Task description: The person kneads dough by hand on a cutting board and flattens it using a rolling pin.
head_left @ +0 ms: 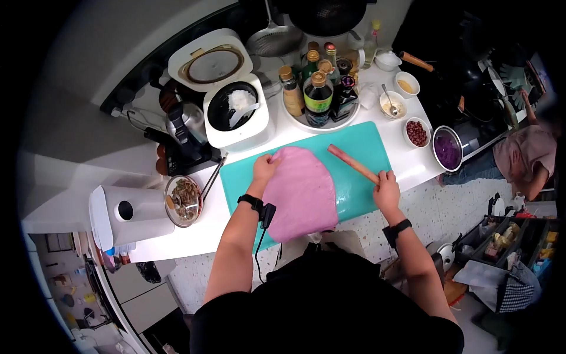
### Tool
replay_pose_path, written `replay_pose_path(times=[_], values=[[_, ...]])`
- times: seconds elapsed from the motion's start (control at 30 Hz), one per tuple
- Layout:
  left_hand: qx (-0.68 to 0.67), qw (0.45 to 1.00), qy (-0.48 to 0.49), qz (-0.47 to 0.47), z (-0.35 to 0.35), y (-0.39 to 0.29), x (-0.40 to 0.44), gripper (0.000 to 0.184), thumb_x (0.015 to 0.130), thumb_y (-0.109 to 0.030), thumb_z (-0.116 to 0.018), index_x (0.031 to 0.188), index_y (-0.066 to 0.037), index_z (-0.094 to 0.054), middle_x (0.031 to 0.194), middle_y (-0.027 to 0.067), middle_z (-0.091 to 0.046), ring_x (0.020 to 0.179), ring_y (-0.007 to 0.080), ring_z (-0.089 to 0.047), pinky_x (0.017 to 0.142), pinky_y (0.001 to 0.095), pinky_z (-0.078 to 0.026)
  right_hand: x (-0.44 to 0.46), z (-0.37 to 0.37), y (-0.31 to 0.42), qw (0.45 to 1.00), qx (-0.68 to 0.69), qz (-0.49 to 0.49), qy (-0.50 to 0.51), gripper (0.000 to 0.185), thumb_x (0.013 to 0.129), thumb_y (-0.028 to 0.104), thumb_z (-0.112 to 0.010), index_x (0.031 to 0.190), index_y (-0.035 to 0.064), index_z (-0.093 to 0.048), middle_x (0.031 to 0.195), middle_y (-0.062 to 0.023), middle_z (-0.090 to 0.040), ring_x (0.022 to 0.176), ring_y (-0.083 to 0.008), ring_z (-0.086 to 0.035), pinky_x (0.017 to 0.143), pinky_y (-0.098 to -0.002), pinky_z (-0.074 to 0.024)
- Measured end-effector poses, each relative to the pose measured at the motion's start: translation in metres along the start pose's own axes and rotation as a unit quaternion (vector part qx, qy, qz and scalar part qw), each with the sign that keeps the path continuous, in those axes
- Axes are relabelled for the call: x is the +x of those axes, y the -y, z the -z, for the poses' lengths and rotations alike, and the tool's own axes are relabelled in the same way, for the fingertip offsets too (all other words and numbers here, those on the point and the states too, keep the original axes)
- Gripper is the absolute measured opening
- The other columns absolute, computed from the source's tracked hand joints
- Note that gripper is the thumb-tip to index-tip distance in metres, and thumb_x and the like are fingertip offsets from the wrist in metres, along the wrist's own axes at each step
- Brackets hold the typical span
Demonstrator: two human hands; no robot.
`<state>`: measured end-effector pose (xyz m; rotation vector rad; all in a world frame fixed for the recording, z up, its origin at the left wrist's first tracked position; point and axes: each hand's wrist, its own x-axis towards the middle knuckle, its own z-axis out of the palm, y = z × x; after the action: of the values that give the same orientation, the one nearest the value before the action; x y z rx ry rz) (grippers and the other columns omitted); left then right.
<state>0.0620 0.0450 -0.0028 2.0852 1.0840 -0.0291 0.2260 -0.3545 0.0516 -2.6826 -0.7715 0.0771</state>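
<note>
A broad, flat sheet of pink dough (302, 192) lies on a turquoise mat (367, 144). My left hand (265, 169) is at the dough's upper left edge, its fingers closed on that edge. In my right hand (386, 192) is a thin wooden rolling pin (352, 163), gripped at its near end. The pin points up and to the left over the mat, its far end stained pink, apart from the dough's right side. The dough's lower edge reaches the front of the mat.
Behind the mat stand an open rice cooker (239, 138) and a tray (321, 125) of sauce bottles. A glass bowl (184, 200) and chopsticks (213, 177) lie left. Bowls of red beans (417, 133) and purple food (448, 149) stand right. Another person (522, 156) is at far right.
</note>
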Motion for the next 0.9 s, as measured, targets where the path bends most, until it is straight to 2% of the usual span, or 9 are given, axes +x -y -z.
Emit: replay_pose_path(times=[0.07,0.17,0.27,0.37,0.43,0.6,0.63,0.73,0.9], values=[[0.008,0.981,-0.118,-0.153,-0.007,0.02,-0.006,0.035,0.086,-0.035,-0.076,0.095,-0.002,-0.069,0.081,0.0209,-0.067,0.07,0.0343,-0.065,0.067,0.0429,-0.052,0.012,-0.042,-0.015,1.0,0.005,0.02,0.007,0.029,0.077,0.0,-0.062,0.105,0.0048,-0.058,0.106,-0.0181,-0.057,0.096,-0.043,-0.06,0.079,-0.0524,-0.053],[-0.077,0.98,-0.023,-0.184,0.018,-0.002,-0.049,0.021,0.093,-0.021,-0.069,0.094,0.0,-0.067,0.077,0.0195,-0.064,0.067,0.0265,-0.061,0.067,0.0388,-0.051,0.029,-0.069,-0.017,0.999,-0.025,-0.007,-0.021,0.026,0.08,0.003,-0.06,0.104,0.0102,-0.066,0.103,-0.0197,-0.06,0.089,-0.0417,-0.064,0.076,-0.0517,-0.0542],[-0.098,0.979,0.031,-0.174,0.036,-0.031,-0.1,0.014,0.091,-0.01,-0.071,0.102,-0.001,-0.071,0.076,0.014,-0.068,0.065,0.016,-0.061,0.064,0.0318,-0.051,0.047,-0.046,0.05,0.933,0.267,0.236,-0.041,0.055,0.077,0.015,-0.075,0.129,0.0016,-0.06,0.118,-0.022,-0.062,0.109,-0.0404,-0.06,0.097,-0.0525,-0.0487],[-0.065,0.976,0.024,-0.208,0.045,-0.064,-0.159,0.016,0.087,-0.002,-0.073,0.102,0.002,-0.071,0.076,0.0122,-0.071,0.063,0.0148,-0.063,0.063,0.0309,-0.051,0.039,0.009,0.141,0.867,0.271,0.415,0.042,0.067,0.073,0.019,-0.082,0.13,-0.0023,-0.053,0.129,-0.0269,-0.062,0.12,-0.0416,-0.06,0.099,-0.0511,-0.0484],[-0.06,0.977,0.026,-0.204,0.05,-0.088,-0.182,0.015,0.085,0.001,-0.074,0.1,0.003,-0.071,0.076,0.011,-0.072,0.063,0.0147,-0.063,0.062,0.0306,-0.051,0.028,0.056,0.193,0.815,0.266,0.38,0.347,0.053,0.073,0.014,-0.078,0.119,-0.0046,-0.061,0.105,-0.0262,-0.071,0.097,-0.0418,-0.069,0.08,-0.0483,-0.0548],[-0.371,0.923,0.029,-0.101,0.045,-0.072,-0.25,0.045,0.083,0.002,-0.076,0.125,0.0,-0.06,0.103,0.005,-0.071,0.092,0.0116,-0.065,0.082,0.0281,-0.052,0.015,0.052,0.214,0.799,0.193,0.439,0.362,0.021,0.07,0.01,-0.074,0.086,-0.0034,-0.069,0.078,-0.0234,-0.07,0.077,-0.0418,-0.07,0.065,-0.0487,-0.0538],[-0.409,0.892,-0.049,-0.188,0.035,-0.057,-0.266,0.063,0.077,-0.002,-0.083,0.134,-0.001,-0.054,0.118,0.0075,-0.067,0.107,0.0151,-0.062,0.095,0.032,-0.049,0.006,0.053,0.223,0.8,0.168,0.45,0.358,0.014,0.069,0.009,-0.073,0.077,-0.0019,-0.07,0.075,-0.0229,-0.07,0.076,-0.0417,-0.07,0.065,-0.0494,-0.0533],[-0.248,0.963,0.007,-0.105,0.016,0.024,-0.267,0.073,0.069,-0.005,-0.09,0.133,-0.001,-0.056,0.124,0.0135,-0.065,0.113,0.0173,-0.06,0.1,0.0339,-0.048,-0.009,0.07,0.228,0.777,0.195,0.456,0.386,0.015,0.067,0.008,-0.071,0.081,0.002,-0.074,0.077,-0.0217,-0.071,0.076,-0.0407,-0.07,0.064,-0.0495,-0.0522],[-0.304,0.949,0.068,-0.056,-0.006,0.05,-0.295,0.052,0.078,-0.01,-0.089,0.122,0.005,-0.065,0.124,0.0114,-0.068,0.115,0.0175,-0.063,0.096,0.033,-0.052,-0.033,0.138,0.245,0.745,0.198,0.5,0.394,0.016,0.07,0.014,-0.07,0.08,0.0005,-0.071,0.073,-0.0203,-0.068,0.072,-0.0395,-0.066,0.063,-0.0484,-0.0492]])
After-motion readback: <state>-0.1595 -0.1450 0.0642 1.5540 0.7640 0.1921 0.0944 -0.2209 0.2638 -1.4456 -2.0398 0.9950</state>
